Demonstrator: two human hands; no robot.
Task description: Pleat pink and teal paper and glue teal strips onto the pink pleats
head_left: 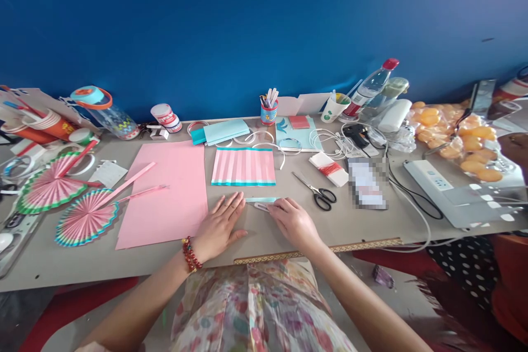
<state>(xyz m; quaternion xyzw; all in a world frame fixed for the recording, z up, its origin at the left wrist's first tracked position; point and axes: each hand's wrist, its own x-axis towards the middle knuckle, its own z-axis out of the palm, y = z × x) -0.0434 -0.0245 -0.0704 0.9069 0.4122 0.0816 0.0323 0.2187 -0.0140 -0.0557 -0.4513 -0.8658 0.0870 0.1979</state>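
Note:
A narrow light blue paper strip (260, 199) lies across the table between my hands. My left hand (220, 225) rests flat with outstretched fingers, its fingertips at the strip's left end. At the other end, my right hand (295, 223) is closed, its fingers bent down. A small pale pink tool with a rounded end (261, 207) lies just below the strip and reaches to my right fingertips; whether they grip it or the strip is hidden. Beyond the strip is a pink striped paper panel (243, 167) with blue edges. Black-handled scissors (319, 193) lie to the right.
Pink paper sheets (165, 192) lie left, beside two pleated paper fans (87, 217). Light blue paper (226, 132), a pen cup (269, 111) and a bottle (371, 91) stand behind. To the right are a glue gun (357, 136), power strip (437, 180) and a patterned ruler (363, 245) along the front edge.

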